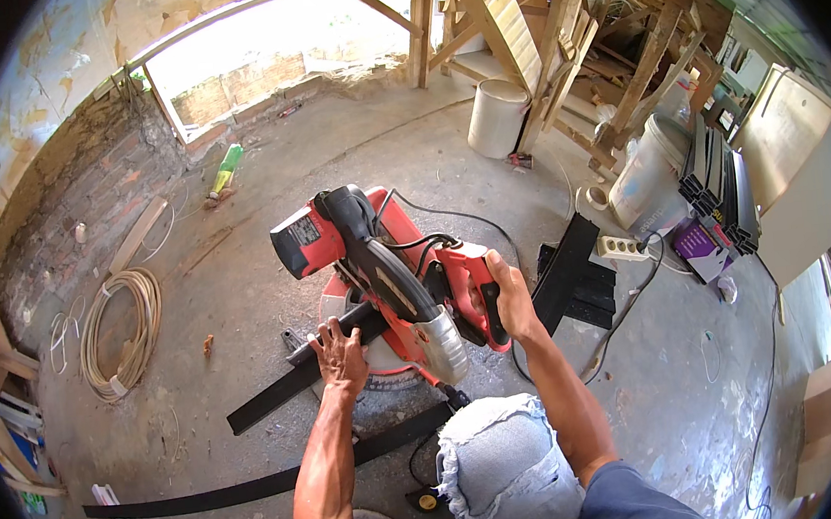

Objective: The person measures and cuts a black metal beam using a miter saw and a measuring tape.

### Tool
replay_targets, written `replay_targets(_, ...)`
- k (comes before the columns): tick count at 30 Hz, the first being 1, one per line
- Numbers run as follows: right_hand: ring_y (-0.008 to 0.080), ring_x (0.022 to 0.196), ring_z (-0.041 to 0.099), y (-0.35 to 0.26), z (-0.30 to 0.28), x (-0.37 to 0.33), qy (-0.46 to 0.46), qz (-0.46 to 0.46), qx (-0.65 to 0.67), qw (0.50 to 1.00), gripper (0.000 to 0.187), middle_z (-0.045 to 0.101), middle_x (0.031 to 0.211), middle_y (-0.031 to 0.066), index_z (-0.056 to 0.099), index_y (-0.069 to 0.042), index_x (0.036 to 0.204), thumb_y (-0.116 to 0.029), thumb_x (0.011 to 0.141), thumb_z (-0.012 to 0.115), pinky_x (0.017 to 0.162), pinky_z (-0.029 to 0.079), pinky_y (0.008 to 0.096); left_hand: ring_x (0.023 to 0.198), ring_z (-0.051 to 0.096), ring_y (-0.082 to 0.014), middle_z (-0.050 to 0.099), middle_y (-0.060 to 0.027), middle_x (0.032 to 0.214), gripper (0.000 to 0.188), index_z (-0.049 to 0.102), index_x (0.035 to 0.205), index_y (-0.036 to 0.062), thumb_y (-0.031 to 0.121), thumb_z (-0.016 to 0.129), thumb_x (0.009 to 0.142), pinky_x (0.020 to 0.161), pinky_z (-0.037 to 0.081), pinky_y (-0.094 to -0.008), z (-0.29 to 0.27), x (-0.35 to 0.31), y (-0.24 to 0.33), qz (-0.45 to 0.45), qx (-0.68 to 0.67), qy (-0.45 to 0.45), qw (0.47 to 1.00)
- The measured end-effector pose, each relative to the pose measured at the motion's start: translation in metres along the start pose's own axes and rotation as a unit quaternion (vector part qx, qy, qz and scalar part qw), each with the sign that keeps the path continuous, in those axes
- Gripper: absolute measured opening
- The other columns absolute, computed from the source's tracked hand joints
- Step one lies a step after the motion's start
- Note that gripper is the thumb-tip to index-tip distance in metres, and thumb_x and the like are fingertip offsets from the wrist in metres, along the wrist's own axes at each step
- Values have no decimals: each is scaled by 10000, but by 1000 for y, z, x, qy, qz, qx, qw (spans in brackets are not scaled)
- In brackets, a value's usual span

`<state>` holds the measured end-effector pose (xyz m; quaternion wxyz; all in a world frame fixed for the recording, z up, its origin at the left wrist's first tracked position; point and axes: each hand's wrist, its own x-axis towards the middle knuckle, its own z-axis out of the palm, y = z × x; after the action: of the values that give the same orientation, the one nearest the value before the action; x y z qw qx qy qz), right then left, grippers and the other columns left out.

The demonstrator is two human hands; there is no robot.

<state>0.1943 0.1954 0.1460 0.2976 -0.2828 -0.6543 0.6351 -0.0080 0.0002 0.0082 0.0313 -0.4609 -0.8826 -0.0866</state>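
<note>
A red and black mitre saw (402,270) stands on the concrete floor in front of me, its head tilted across its base. My right hand (511,301) is closed round the saw's red handle (474,294); its fingertips are partly hidden. On the saw's bed lies a black strip (272,393), running in under the blade guard (439,345). My left hand (340,358) holds this strip down on the left of the blade, fingers bent over its far edge. Nearer to me, a longer black strip (258,488) lies on the floor, partly behind my left forearm.
Black offcuts (569,272) lie right of the saw beside a power strip (619,246) and trailing cables. Farther right stand a white bucket (651,182) and a stack of dark strips (717,182). Coiled hose (121,333) and a green bottle (225,171) are at left. My denim-covered knee (500,463) is close to the saw.
</note>
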Motion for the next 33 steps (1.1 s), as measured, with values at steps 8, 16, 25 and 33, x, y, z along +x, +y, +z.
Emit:
replay_targets(8,75,678,508,7,-1,-10,-17,-47,21,999,676,613,749,15,647,12,1059,-552,1065,273,618,408,259,1199,417,-343,446,-165,1283,416,701,1133,116,258,781,750,954,338,-523,1,0,-1,10,14,18,1000)
replay_targets(16,139,583,569,-48,0,52,-76,-41,-80,993,660,610,658,66,625,21,907,-556,1050,339,610,470,315,1233,417,-341,443,-164,1309,468,671,1203,141,288,771,769,982,328,-547,5,-2,-3,25,11,32,999)
replay_targets(25,192,557,636,-131,44,155,-134,-4,-132,982,463,650,734,125,594,43,902,-396,1021,508,515,517,339,1412,283,-405,310,-232,1506,509,616,1294,128,298,720,825,1111,195,-623,13,-12,-12,44,11,54,998)
replay_targets(33,233,526,638,-136,51,184,-167,27,-80,982,377,652,706,162,611,87,856,-280,940,596,508,542,367,1312,346,-402,375,-219,1365,655,489,1331,87,399,744,815,1047,240,-572,-9,-54,-16,-192,-19,299,935)
